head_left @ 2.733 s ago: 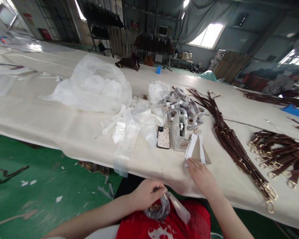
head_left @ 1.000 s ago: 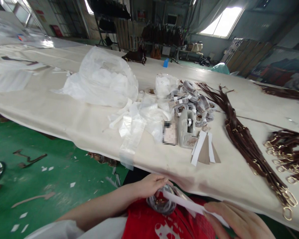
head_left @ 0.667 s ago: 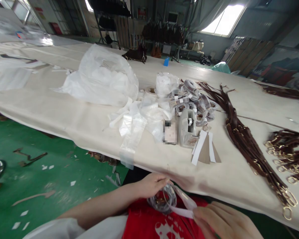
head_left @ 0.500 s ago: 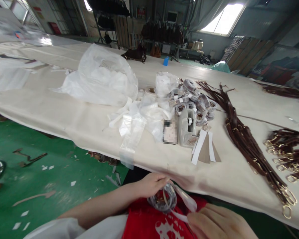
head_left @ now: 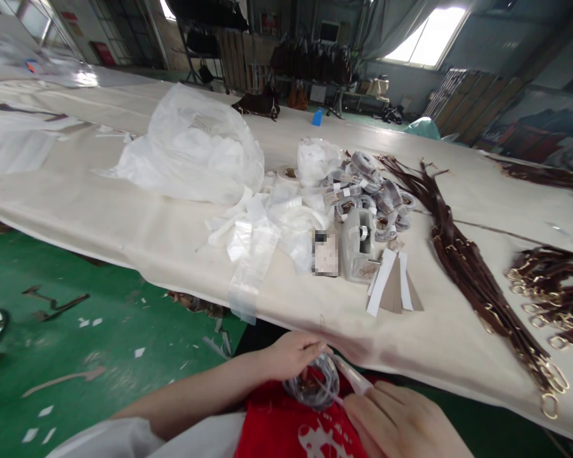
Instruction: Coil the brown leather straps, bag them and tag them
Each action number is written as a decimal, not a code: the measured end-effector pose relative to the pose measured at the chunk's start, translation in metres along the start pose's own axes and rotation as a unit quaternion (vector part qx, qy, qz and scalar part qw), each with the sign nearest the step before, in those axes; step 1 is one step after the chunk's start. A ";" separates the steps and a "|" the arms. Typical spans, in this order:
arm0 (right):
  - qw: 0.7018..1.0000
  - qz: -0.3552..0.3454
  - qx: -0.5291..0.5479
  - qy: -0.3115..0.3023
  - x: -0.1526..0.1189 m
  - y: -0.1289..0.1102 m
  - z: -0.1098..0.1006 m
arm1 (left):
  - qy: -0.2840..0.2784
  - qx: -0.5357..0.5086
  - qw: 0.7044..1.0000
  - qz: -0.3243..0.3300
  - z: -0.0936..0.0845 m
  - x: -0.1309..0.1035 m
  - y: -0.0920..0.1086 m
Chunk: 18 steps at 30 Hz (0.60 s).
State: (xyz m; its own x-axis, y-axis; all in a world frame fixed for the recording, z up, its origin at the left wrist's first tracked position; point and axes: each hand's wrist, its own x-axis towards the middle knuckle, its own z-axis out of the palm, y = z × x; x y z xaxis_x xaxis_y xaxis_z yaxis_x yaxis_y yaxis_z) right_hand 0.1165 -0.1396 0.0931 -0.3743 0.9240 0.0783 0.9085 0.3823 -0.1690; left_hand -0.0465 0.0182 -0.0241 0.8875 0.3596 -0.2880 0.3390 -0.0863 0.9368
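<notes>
Watching remotely: I have the left hand (head_left: 293, 356) closed on the upper left rim of a plastic-wrapped coil (head_left: 332, 381), thumb and fingers pinched together; brown and gold glints inside it suggest a rolled strap with metal fittings. The coil sits over the lap, just off the near edge of the table (head_left: 286, 308), against a red apron (head_left: 298, 436). My right hand (head_left: 363, 404) is bunched at the fingertips on a thin pale strip (head_left: 337, 400), most of it hidden. Key relation, as I judge it: the coil lies to the left of the right fingertips, just beside them, the strip bridging the short gap slantwise; the left hand is nearer, being in contact. A flattened clear plastic tail (head_left: 353, 375) runs from the coil's right side down toward the right knuckles; whether they touch, I can't tell. Beyond the near edge: a tape dispenser (head_left: 356, 257), a phone (head_left: 325, 254) on its left, and on its right white paper strips (head_left: 381, 286) lying across brown card (head_left: 392, 296). Behind the dispenser, toward the far edge, a heap of wrapped coils (head_left: 365, 165). Farther right, long brown straps (head_left: 458, 257) slant down to the near edge, gold clasps at that end.
</notes>
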 end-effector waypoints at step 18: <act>0.870 0.348 0.340 0.087 0.026 0.038 0.071 | 0.002 0.051 0.996 0.068 0.002 -0.002 0.012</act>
State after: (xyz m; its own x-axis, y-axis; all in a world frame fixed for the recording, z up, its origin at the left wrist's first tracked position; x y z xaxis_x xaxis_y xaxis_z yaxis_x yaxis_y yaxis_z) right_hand 0.1279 -0.1004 0.0194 0.3084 0.9412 -0.1380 0.5617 -0.2973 -0.7721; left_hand -0.0440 0.0143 -0.0125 0.9264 0.3413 -0.1589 0.2455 -0.2276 0.9423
